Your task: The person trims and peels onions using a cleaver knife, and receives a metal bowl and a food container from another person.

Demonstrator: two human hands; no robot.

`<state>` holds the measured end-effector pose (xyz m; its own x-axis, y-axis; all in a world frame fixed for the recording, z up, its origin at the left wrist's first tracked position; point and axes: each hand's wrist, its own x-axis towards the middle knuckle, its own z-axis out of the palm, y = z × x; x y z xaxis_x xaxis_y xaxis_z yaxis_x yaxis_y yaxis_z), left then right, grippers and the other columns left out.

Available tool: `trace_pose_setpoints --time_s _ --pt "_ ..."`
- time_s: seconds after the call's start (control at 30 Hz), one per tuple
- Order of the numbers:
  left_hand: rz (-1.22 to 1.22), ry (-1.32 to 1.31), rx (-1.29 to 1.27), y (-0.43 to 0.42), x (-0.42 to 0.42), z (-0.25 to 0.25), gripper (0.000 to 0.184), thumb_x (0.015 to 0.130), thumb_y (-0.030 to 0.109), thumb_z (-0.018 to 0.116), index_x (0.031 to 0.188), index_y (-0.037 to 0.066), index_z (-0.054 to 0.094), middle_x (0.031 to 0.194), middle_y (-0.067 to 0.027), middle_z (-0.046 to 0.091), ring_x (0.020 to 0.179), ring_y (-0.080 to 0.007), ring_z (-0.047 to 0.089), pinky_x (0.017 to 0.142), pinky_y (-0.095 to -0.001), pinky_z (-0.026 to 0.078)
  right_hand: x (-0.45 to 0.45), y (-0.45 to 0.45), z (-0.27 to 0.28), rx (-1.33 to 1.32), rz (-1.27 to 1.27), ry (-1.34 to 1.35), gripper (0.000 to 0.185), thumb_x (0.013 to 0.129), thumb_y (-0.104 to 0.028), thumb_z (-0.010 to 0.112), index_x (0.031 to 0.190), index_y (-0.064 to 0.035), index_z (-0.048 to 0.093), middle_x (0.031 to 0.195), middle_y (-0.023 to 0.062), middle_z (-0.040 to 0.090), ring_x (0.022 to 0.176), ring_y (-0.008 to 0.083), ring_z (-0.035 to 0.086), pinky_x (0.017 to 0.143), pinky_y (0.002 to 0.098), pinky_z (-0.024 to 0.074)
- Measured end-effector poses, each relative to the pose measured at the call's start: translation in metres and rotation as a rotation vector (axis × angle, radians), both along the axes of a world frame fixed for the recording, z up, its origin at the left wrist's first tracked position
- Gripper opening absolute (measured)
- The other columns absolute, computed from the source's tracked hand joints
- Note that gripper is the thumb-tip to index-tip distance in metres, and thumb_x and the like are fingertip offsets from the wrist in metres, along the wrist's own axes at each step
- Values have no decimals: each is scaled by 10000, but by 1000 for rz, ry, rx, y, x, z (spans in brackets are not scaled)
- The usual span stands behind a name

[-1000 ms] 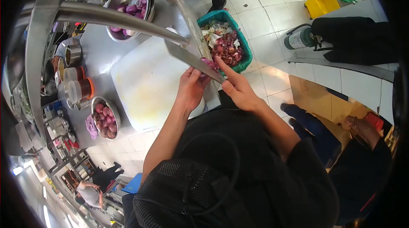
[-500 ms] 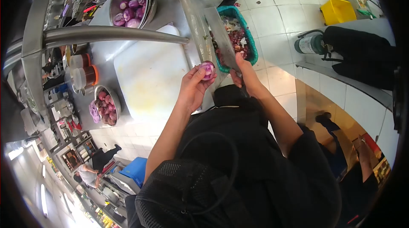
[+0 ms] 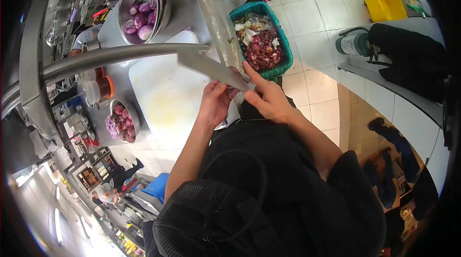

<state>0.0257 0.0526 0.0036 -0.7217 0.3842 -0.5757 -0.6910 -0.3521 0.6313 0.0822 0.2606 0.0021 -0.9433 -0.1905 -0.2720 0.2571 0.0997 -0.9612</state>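
My left hand (image 3: 216,103) is closed around a purple onion, which the blade now hides almost completely. In my right hand (image 3: 271,97) is the handle of a broad kitchen knife (image 3: 207,68). Its blade lies across the onion, close to my left fingers, with the tip pointing up and left over the board. Both hands are in front of my body, at the near edge of the white cutting board (image 3: 161,84). Just beyond them is a bin lined in green (image 3: 288,55), holding onion skins and scraps (image 3: 263,48).
Peeled purple onions (image 3: 140,20) fill part of a metal bowl (image 3: 163,14). A smaller bowl (image 3: 137,113) holds reddish unpeeled onions (image 3: 123,120). A metal rail (image 3: 125,53) crosses above the board. On the right are a yellow tub (image 3: 385,6) and a fire extinguisher (image 3: 352,44).
My right hand has swung the knife from over the bin to the left, up against the onion. The onion, fully visible before, is now behind the blade. The bin's contents show more.
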Motion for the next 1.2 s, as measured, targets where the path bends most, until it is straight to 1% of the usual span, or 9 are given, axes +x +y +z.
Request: trace_pose_setpoints --time_s 0.1,0.2,0.73,0.8,0.9,0.93,1.0,1.13,1.2 --pt "9 64 33 0 3 1 469 912 169 706 1332 35 548 1252 -82 650 1143 -229 631 971 -383 519 -4 -3 10 121 27 57 888 917 -593 585 1573 -72 290 669 188 608 639 355 637 646 435 490" --pt "-4 58 -3 1 3 8 464 894 172 718 1311 46 559 1244 -79 651 1126 -232 636 958 -411 517 -6 -2 12 174 24 112 923 901 -640 576 1570 -72 291 650 203 616 648 399 652 646 464 495" --pt "-18 97 -15 1 6 10 457 867 137 745 1284 30 593 1252 -82 647 1141 -220 621 1012 -400 480 1 0 19 173 71 75 879 902 -626 591 1541 -69 361 658 205 616 657 404 659 636 464 500" --pt "-8 110 -31 3 6 11 448 879 115 728 1294 23 586 1241 -80 652 1130 -218 627 1006 -400 486 4 -3 13 120 40 105 853 926 -560 596 1586 -121 281 629 175 521 583 309 547 595 376 432" --pt "8 99 -53 3 6 13 431 897 90 703 1303 18 579 1228 -82 659 1114 -225 635 1000 -404 491 6 -5 8 90 24 105 854 926 -562 595 1587 -120 281 636 154 516 590 279 531 603 367 433" --pt "6 100 -53 3 6 12 431 897 90 703 1303 18 579 1228 -82 659 1114 -225 635 1000 -404 491 5 -4 9 90 23 106 854 926 -562 595 1587 -120 281 636 154 516 590 279 531 603 367 433" --pt "25 120 -82 4 7 11 410 921 96 683 1305 -2 578 1216 -90 661 1098 -229 641 985 -404 502 3 -3 16 122 10 100 854 896 -599 624 1537 -90 379 660 211 602 620 384 640 622 432 497" --pt "-61 115 -148 1 5 14 411 930 97 679 1310 -21 576 1213 -105 657 1092 -219 637 974 -393 510 1 2 9 78 91 -4 768 949 -543 606 1513 -58 416 687 153 649 597 330 636 629 426 507" --pt "-52 111 -193 -1 4 6 434 933 102 679 1328 -39 566 1216 -116 651 1090 -209 632 971 -383 513 0 -6 -10 -474 -77 -65 647 1017 -479 551 1472 -26 475 654 29 613 532 177 567 538 341 469"
